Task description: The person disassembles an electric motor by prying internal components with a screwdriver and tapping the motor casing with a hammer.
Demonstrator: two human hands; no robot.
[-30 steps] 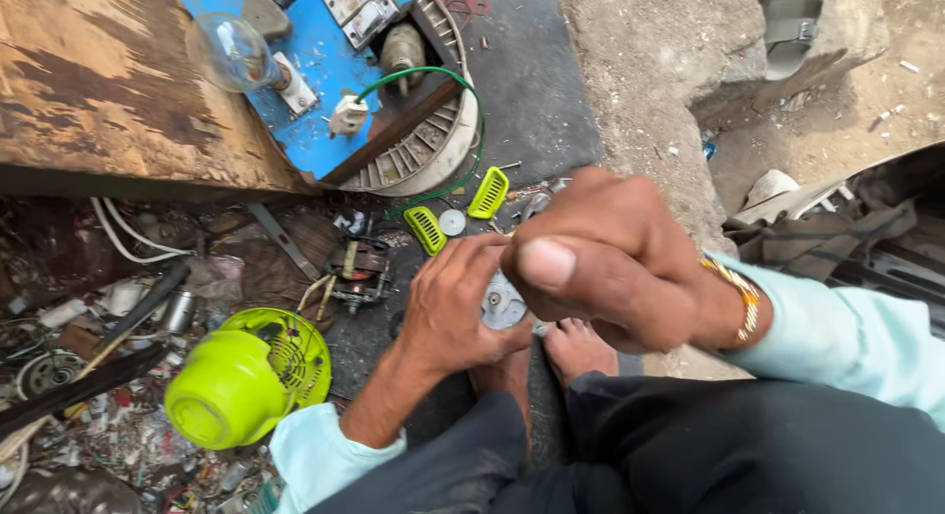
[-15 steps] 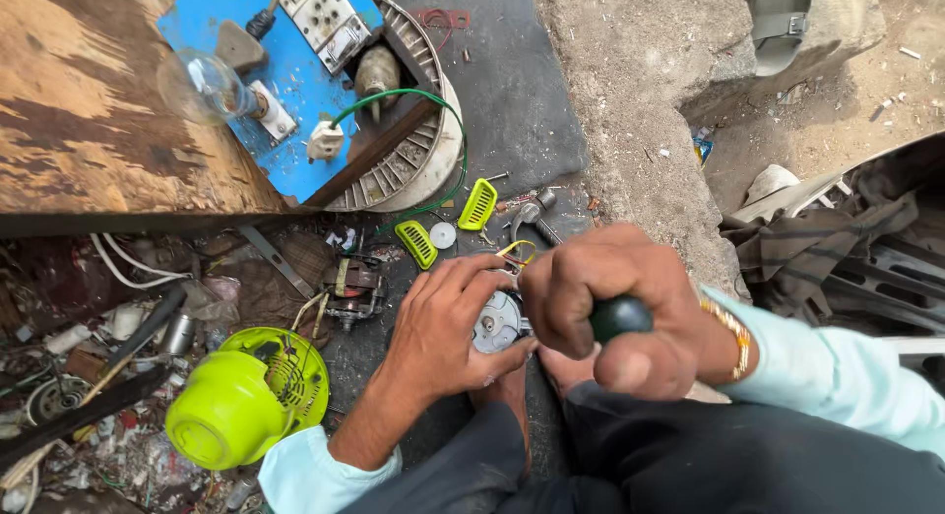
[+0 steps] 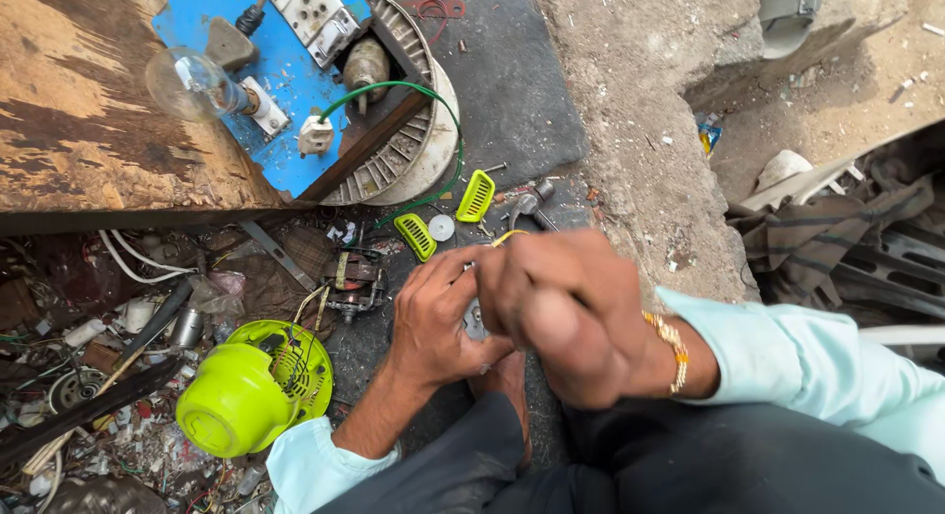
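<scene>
My left hand (image 3: pixel 438 317) grips a small grey round metal part (image 3: pixel 473 322) just above my bare foot (image 3: pixel 504 381). My right hand (image 3: pixel 571 312) is closed in a fist right against it, with a gold bracelet on the wrist. The fist wraps a dark-handled tool whose handle is hidden now, and its tip meets the part between my hands. Both sleeves are pale blue. Most of the part is covered by my fingers.
A lime-green plastic housing (image 3: pixel 246 391) lies at lower left amid scrap and wires. A small motor (image 3: pixel 354 278) and two green vent pieces (image 3: pixel 475 196) sit ahead of my hands. Behind are a blue board (image 3: pixel 226 22) with a bulb (image 3: pixel 187 81), a white round grille (image 3: pixel 413 150), and a concrete ledge (image 3: pixel 640 130).
My right fist has turned over the part, and the dark handle that showed half a second ago is now hidden. My left hand keeps hold of the part.
</scene>
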